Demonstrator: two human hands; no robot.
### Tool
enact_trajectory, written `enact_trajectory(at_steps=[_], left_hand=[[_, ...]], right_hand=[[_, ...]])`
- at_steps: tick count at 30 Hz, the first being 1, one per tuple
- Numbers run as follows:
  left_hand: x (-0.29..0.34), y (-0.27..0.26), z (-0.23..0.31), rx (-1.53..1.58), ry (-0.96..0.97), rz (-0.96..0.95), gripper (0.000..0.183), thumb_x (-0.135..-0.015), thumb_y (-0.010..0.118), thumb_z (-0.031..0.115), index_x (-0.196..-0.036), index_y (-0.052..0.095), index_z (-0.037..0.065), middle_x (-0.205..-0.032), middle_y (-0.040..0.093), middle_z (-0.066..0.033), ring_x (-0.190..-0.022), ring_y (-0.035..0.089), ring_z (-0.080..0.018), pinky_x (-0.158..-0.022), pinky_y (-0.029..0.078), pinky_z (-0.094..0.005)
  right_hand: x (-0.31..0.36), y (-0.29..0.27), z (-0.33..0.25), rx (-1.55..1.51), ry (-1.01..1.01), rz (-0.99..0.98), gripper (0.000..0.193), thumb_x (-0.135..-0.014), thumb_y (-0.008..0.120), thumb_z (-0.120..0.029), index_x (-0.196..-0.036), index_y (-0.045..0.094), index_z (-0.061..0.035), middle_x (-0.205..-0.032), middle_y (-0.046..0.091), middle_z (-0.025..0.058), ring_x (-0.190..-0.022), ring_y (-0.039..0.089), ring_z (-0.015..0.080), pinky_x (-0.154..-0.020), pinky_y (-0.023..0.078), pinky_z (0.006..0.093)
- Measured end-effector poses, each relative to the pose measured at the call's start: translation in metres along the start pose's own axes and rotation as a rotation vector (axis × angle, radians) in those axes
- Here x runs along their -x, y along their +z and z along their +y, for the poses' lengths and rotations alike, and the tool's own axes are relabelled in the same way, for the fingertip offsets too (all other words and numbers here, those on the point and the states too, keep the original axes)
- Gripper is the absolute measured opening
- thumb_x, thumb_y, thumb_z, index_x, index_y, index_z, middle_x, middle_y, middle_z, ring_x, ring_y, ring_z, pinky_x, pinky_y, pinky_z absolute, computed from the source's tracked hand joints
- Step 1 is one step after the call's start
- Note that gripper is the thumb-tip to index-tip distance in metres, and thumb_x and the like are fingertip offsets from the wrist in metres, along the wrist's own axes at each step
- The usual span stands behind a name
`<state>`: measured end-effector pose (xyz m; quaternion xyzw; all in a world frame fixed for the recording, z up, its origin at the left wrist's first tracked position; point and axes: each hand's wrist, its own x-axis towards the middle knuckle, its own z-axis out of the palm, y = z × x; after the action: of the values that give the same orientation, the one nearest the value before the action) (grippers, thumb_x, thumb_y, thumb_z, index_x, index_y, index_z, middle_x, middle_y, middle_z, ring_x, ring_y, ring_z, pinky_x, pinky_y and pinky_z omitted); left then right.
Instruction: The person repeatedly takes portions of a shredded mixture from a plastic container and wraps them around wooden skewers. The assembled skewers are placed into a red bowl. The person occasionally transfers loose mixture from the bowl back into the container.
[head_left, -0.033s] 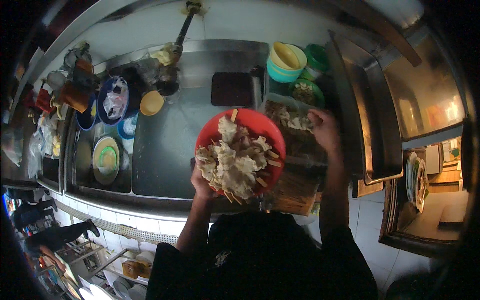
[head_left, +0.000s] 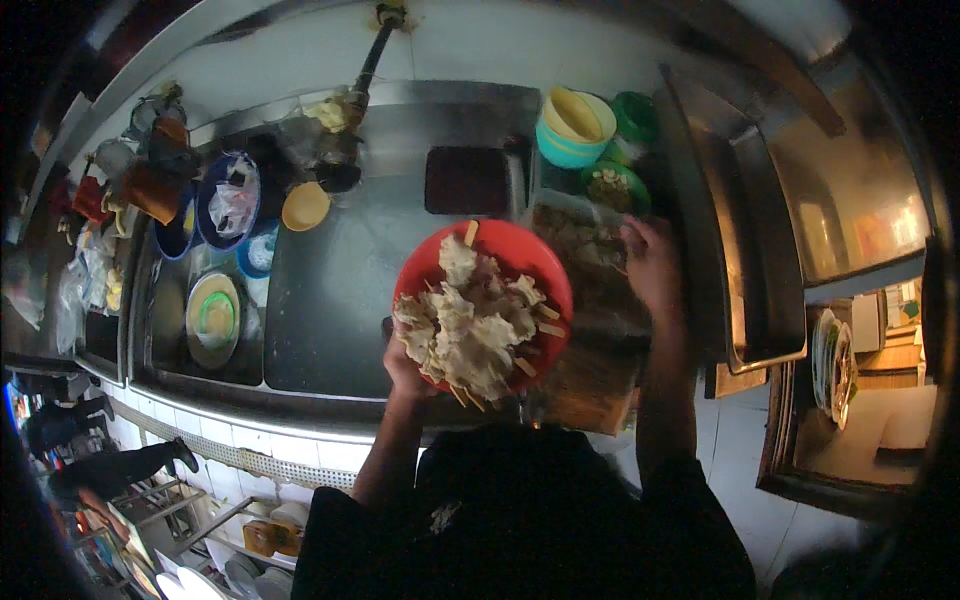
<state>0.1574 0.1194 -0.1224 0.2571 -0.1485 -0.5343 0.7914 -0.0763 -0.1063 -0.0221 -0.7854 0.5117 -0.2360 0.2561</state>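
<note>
Head view: left hand (head_left: 406,368) grips bowl (head_left: 537,262), skewers (head_left: 470,330) heaped inside; right hand (head_left: 652,265), grip unclear, at unemptied tub (head_left: 577,201) right of bowl.

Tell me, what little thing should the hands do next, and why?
Maybe the left hand should steady the red bowl so it sits level. Pale food on sticks is piled high in it, and only that hand is on it; the right hand is apart from the bowl, over the see-through container.
</note>
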Motion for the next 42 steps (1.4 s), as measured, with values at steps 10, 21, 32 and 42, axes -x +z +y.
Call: enact_trajectory(at_steps=[10, 21, 32, 42], left_hand=[[-0.016, 0.01, -0.001, -0.016, -0.018, 0.057, 0.058, -0.093, 0.026, 0.046, -0.134, 0.029, 0.005, -0.13, 0.041, -0.0161, -0.116, 0.044, -0.0313, -0.097, 0.037, -0.0436], [-0.016, 0.01, 0.004, 0.1, 0.012, 0.014, 0.058, -0.093, 0.027, 0.047, -0.133, 0.031, 0.006, -0.129, 0.042, -0.014, -0.114, 0.046, -0.0293, -0.095, 0.038, -0.0426], [-0.019, 0.014, -0.014, 0.161, 0.125, 0.066, 0.057, -0.093, 0.025, 0.046, -0.133, 0.03, 0.006, -0.129, 0.041, -0.0139, -0.115, 0.045, -0.029, -0.097, 0.037, -0.0428], [-0.021, 0.032, 0.002, 0.177, 0.074, 0.173, 0.058, -0.093, 0.027, 0.048, -0.133, 0.032, 0.006, -0.129, 0.041, -0.0145, -0.115, 0.045, -0.0299, -0.097, 0.037, -0.0436]], right_hand=[[0.071, 0.066, -0.107, 0.06, -0.656, -0.145, 0.034, -0.071, 0.066, -0.011, -0.104, 0.058, -0.0061, -0.097, 0.055, 0.0134, -0.097, 0.054, 0.0307, -0.085, 0.044, 0.0381], [0.027, 0.011, -0.065, -0.366, 0.082, -0.057, 0.043, -0.07, 0.067, -0.012, -0.111, 0.054, -0.004, -0.096, 0.062, 0.0157, -0.087, 0.06, 0.0317, -0.08, 0.047, 0.0363], [0.092, 0.047, -0.12, 0.004, -0.515, -0.312, 0.05, -0.075, 0.068, -0.019, -0.119, 0.049, -0.0036, -0.106, 0.058, 0.016, -0.098, 0.057, 0.0275, -0.084, 0.045, 0.0358], [0.037, 0.001, -0.075, -0.101, -0.262, -0.058, 0.04, -0.077, 0.059, -0.006, -0.116, 0.054, -0.0013, -0.108, 0.058, 0.0172, -0.1, 0.058, 0.0276, -0.085, 0.045, 0.0357]])
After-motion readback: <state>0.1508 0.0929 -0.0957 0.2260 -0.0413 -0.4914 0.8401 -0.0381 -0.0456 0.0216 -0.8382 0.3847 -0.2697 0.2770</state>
